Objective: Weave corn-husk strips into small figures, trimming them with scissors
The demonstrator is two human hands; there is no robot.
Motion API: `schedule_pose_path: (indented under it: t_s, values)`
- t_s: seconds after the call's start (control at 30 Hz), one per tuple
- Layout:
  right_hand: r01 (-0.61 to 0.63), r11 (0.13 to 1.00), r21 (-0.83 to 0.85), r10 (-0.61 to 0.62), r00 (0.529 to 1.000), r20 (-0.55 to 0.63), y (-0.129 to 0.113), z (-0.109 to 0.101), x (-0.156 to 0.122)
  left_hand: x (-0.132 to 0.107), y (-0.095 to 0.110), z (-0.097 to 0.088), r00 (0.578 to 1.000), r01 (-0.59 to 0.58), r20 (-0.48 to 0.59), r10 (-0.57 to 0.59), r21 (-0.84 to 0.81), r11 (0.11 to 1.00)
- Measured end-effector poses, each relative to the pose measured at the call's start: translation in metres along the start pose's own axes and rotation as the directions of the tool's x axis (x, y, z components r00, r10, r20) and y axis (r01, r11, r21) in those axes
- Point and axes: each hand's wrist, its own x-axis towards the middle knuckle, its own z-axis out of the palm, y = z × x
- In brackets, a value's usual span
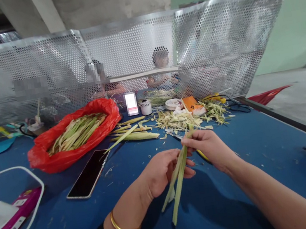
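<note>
Long pale-green corn husk strips (177, 184) hang down between my hands, fanned into two tails above the blue table. Pinched in my right hand (202, 143) is their upper end, thumb against fingers. My left hand (165, 169), with a gold bangle on the wrist, curls loosely around the middle of the strips; its fingertips show beyond them. Beneath my right hand lies a tool with a metal blade (175, 136) and a yellow handle (202, 156), partly hidden. Larger husk pieces (137, 136) lie just beyond my hands.
A red plastic bag (45, 162) full of husk strips stands left, near a phone (89, 175). Husk scraps (176, 120), a small jar (146, 108) and an orange packet (191, 103) sit ahead. Purple power strips (28, 201) flank me. Behind a perforated metal screen (132, 47) are people.
</note>
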Motion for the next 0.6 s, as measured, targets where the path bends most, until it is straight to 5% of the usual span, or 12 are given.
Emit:
schedule_pose_path:
  t_s: [0.6]
  values:
    - [-0.007, 1.000, -0.005, 0.007, 0.999, -0.035, 0.0000, 0.0105, -0.0053, -0.0064, 0.0004, 0.0118, 0.972, -0.140, -0.140, 0.186, 0.287, 0.948]
